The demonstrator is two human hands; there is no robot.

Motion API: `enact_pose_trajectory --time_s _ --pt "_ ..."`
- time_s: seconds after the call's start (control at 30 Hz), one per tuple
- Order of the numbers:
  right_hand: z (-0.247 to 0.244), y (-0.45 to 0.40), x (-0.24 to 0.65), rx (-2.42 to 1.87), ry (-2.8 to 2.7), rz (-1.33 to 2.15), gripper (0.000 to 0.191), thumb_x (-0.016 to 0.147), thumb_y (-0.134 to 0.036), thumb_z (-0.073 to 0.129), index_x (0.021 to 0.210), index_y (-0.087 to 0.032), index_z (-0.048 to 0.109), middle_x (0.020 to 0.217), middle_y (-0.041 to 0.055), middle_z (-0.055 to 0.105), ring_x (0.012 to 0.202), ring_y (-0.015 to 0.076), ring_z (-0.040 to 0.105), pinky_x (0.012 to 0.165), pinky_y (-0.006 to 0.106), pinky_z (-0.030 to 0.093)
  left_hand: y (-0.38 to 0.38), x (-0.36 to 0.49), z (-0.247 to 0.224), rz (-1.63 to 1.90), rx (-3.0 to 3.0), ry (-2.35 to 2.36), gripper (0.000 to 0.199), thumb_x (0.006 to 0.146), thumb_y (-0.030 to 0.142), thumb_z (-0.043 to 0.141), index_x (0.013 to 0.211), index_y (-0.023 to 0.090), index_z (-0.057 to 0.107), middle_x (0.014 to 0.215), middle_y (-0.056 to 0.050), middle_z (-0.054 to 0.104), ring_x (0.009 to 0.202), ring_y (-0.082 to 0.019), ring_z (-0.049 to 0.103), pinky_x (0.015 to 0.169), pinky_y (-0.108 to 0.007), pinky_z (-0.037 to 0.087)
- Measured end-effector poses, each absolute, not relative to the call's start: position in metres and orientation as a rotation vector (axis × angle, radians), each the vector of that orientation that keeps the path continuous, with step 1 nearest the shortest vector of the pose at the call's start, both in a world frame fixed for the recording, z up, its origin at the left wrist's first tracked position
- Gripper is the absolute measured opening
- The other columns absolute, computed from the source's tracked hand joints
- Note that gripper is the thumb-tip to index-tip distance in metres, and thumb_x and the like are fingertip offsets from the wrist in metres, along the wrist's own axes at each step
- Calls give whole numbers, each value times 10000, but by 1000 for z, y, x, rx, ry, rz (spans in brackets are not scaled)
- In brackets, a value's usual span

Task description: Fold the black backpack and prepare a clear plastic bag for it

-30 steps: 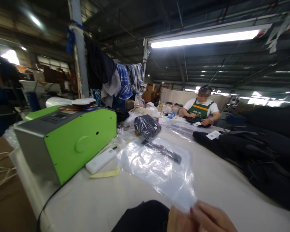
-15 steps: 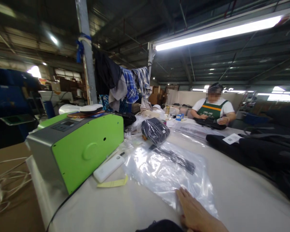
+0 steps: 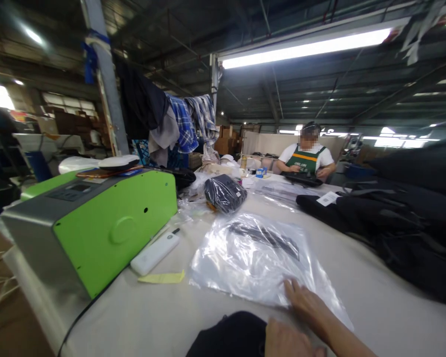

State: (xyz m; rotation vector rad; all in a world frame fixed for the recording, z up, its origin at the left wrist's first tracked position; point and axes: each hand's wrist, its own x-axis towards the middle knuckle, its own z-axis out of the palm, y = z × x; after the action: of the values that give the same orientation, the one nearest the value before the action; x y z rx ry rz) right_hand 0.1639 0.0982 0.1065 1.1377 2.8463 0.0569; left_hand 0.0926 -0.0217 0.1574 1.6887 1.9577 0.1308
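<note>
A clear plastic bag (image 3: 241,267) with a dark printed strip lies flat on the pale table. My right hand (image 3: 306,302) rests on the bag's near edge, fingers stretched out and slightly bent over the film. Low in the view, my left hand (image 3: 288,339) is closed, blurred and partly cut off by the frame. It is against a black fabric item (image 3: 230,334) and seems to grip its right side. Most of that item lies below the frame.
A green and grey machine (image 3: 115,228) stands on the left, with a white power bank (image 3: 155,252) and a yellow strip (image 3: 161,277) beside it. A plastic-wrapped dark bundle (image 3: 226,193) sits behind. Black bags (image 3: 390,218) are piled right. A co-worker (image 3: 306,158) works across the table.
The black fabric item and my left hand have come further into view from below. My right hand stays on the bag, its fingers more bent. The whole view has shifted.
</note>
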Motion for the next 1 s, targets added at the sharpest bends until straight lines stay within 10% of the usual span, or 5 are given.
enact_pose_trajectory --time_s 0.27,0.47,0.7,0.83,1.0 --pt "168 68 211 1125 2759 -359 690 692 -237 580 1364 -206 430 1423 114 406 1310 264 371 1076 406 317 -32 81 175 195 1840 1884 501 933 399 309 1065 97 686 1018 -196 687 1035 -331 606 959 -491 368" --pt "147 65 202 1208 2812 -853 577 824 -516 432 1325 -235 481 1462 104 294 1371 328 180 1099 587 84 -35 79 170 211 1874 1886 461 932 299 298 1109 58 649 1060 -214 664 1077 -341 577 994 -515 325" --pt "153 90 209 1490 2865 -1288 434 702 -525 522 900 -193 719 1120 88 674 1054 275 604 898 366 475 -41 72 171 391 1824 2003 347 921 280 351 1078 148 631 1073 -133 644 1047 -293 563 938 -446 384" --pt "169 80 204 1749 2859 -1249 196 587 -400 632 598 -212 577 665 32 651 691 223 602 656 334 458 -38 62 173 721 1727 2245 328 854 157 482 1162 194 588 1138 -93 601 1081 -259 522 924 -383 374" --pt "184 60 201 1825 2907 -1193 287 565 -427 646 546 -231 437 582 -19 501 625 174 462 618 307 341 -30 51 169 583 1642 2308 395 874 150 499 1256 246 530 1287 -106 530 1099 -257 534 896 -384 366"
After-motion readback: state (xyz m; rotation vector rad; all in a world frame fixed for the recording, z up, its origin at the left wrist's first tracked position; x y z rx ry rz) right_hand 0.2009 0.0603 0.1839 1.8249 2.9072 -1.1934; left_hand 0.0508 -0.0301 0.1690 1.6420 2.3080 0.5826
